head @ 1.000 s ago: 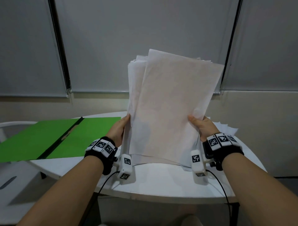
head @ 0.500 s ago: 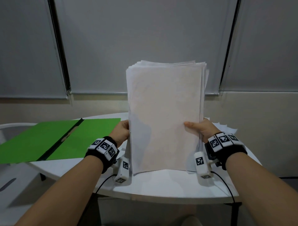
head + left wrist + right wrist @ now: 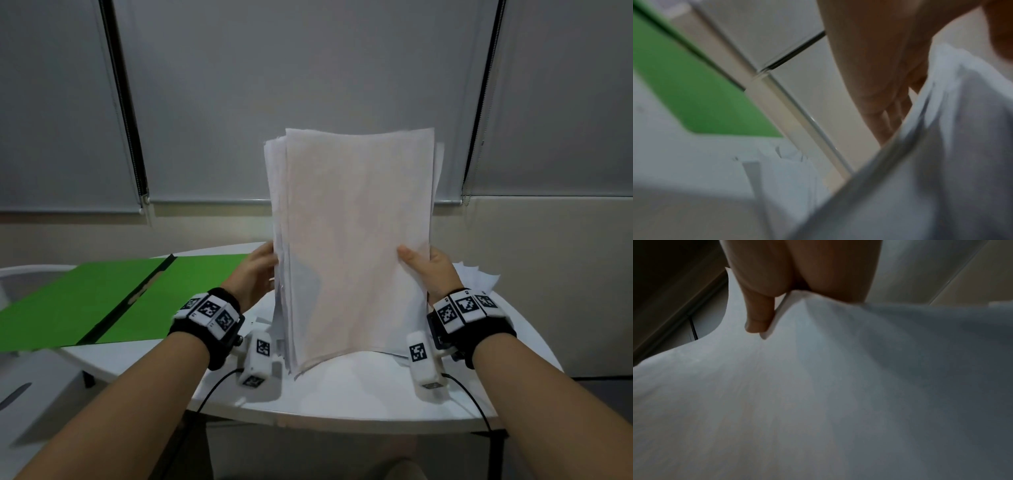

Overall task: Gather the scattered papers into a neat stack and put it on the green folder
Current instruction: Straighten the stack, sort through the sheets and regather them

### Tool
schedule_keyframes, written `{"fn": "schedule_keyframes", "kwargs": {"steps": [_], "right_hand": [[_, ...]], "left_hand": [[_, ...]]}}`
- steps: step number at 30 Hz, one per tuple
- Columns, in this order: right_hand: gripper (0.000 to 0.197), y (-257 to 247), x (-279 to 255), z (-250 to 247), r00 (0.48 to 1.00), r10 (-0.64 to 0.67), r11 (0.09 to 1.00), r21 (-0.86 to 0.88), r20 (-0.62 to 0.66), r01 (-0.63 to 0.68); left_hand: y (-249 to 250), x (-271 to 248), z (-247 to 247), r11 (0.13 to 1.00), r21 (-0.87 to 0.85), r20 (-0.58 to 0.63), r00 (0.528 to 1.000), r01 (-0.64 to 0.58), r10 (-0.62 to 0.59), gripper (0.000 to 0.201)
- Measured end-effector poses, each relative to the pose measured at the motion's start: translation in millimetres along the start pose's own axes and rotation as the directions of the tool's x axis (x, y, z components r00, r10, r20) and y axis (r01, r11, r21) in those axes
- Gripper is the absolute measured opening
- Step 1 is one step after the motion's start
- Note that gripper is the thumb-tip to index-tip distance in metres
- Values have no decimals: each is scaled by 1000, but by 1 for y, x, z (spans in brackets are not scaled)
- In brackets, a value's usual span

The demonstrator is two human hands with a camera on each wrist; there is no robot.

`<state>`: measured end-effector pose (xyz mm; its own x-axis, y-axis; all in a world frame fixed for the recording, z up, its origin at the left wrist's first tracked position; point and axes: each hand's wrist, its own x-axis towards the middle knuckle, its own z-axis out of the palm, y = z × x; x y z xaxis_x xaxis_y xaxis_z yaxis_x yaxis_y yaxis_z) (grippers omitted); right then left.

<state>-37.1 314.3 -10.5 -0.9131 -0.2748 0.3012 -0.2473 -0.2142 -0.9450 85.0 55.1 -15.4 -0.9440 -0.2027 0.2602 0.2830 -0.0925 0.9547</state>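
Note:
A stack of white papers stands upright on its lower edge on the white table. My left hand grips its left edge and my right hand grips its right edge, thumb on the front sheet. The sheets are slightly offset at the left side. The open green folder lies flat at the table's left. In the left wrist view the fingers lie behind the papers, with the folder beyond. In the right wrist view the thumb presses on the paper.
More loose white sheets lie on the table behind my right hand. Grey roller blinds cover the wall behind. A white chair stands at the lower left. Cables hang from the wrist cameras over the table's front edge.
The skewed front sheets have been brought into line with the rest. The stack was set on its lower edge and is now lifted slightly, both hands keeping their hold.

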Motion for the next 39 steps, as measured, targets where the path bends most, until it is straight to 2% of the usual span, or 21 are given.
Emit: {"fn": "schedule_keyframes", "kwargs": {"steps": [1, 2, 3, 4, 5, 7, 9, 10, 13, 15, 17, 19, 22, 24, 26, 28, 31, 34, 36, 37, 39], "right_hand": [[10, 2, 0, 0, 1000, -8, 1000, 4, -10, 8], [8, 3, 0, 2, 1000, -16, 1000, 12, -13, 16], [5, 3, 0, 5, 1000, -25, 1000, 15, -11, 25], [5, 2, 0, 9, 999, -35, 999, 13, -13, 35], [7, 0, 0, 12, 999, -50, 999, 1, -18, 50], [10, -8, 0, 18, 996, -92, 995, -26, -23, 91], [7, -18, 1, 18, 993, -119, 990, -71, -14, 118], [6, -22, 2, 17, 991, -132, 986, -100, 5, 131], [34, -39, 8, 14, 981, -188, 962, -192, 37, 192], [55, -54, 12, 20, 965, -261, 942, -212, 30, 261], [67, -69, 17, 27, 946, -321, 927, -194, 36, 322], [65, -82, 20, 35, 931, -363, 913, -190, 27, 361], [48, -93, 22, 39, 917, -392, 916, -134, -80, 379], [37, -94, 22, 41, 906, -409, 901, -207, -113, 381], [33, -90, 21, 40, 899, -430, 877, -275, -87, 393], [37, -88, 19, 36, 893, -447, 861, -293, -49, 415], [47, -89, 17, 30, 897, -443, 873, -238, -17, 426], [54, -86, 20, 26, 952, -304, 943, -150, -22, 298], [69, -73, 21, 23, 989, -145, 978, -150, 25, 147], [75, -63, 18, 23, 996, -67, 981, -177, 58, 77], [65, -48, 8, 27, 997, -1, 977, -211, 72, 16]], "left_hand": [[6, -1, 0, 993, -120, 15, 1000, 6, -4, 22], [10, 0, 1, 987, -163, 25, 1000, -2, 6, 38], [12, 2, 5, 993, -110, 11, 999, -50, 51, 53], [14, 4, 11, 992, -14, -37, 992, -123, 123, 59], [14, 6, 17, 979, 72, -111, 973, -193, 200, 56], [18, 13, 23, 955, 135, -262, 920, -264, 291, 39], [25, 18, 22, 952, 144, -291, 909, -268, 300, 38], [30, 20, 21, 953, 149, -278, 914, -264, 296, 48], [49, 23, 21, 942, 214, -252, 917, -259, 310, 81], [63, 26, 27, 921, 234, -198, 912, -313, 360, 90], [76, 29, 36, 911, 234, -185, 905, -339, 384, 96], [86, 31, 43, 908, 215, -241, 881, -360, 407, 89], [97, 31, 48, 889, 241, -303, 840, -390, 450, 64], [99, 31, 48, 876, 262, -310, 824, -405, 474, 54], [97, 32, 46, 850, 306, -325, 793, -428, 516, 50], [96, 31, 43, 829, 355, -320, 776, -433, 543, 57], [94, 32, 31, 861, 302, -255, 836, -409, 486, 85], [76, 34, 13, 958, 107, -180, 942, -267, 283, 103], [52, 28, 7, 990, 94, -113, 987, -103, 113, 92], [39, 25, 6, 993, 110, -101, 994, -38, 49, 80], [16, 20, 11, 993, 115, -147, 989, -13, 30, 41]]}}
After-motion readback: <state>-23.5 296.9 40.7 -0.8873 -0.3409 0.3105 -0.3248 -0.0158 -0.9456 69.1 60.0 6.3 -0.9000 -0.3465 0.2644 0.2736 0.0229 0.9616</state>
